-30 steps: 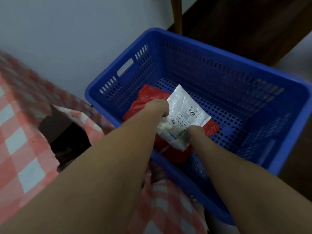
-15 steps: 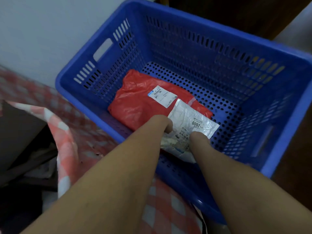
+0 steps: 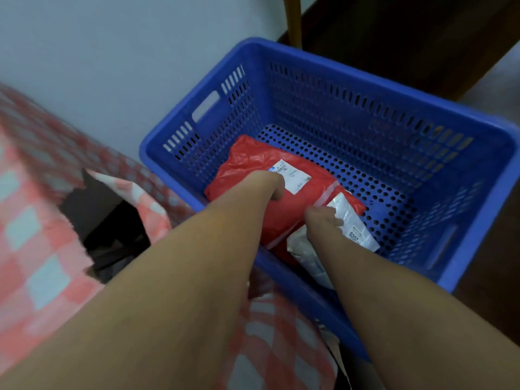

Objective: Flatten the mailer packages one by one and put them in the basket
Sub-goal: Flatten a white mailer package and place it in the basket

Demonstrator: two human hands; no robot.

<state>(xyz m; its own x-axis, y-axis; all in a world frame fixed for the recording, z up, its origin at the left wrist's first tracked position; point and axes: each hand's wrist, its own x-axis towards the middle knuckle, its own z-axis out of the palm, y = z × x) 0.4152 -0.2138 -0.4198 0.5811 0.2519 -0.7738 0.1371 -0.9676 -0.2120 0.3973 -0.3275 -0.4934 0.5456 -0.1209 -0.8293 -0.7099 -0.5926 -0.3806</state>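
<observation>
Both bare forearms reach from 6 o'clock up toward the middle. The left hand sits at about 11 o'clock of the right hand, knuckles up, fingers curled under. The right hand's fingers bend downward, tips hidden. The hands are near, apart.

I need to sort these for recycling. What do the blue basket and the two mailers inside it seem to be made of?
The blue basket looks like rigid moulded plastic with a matte finish: its walls and floor are perforated. The red mailer seems thin plastic film, slightly glossy and creased, with a paper-like label. The white mailer also looks like glossy, wrinkled plastic film; padding inside cannot be told.
</observation>
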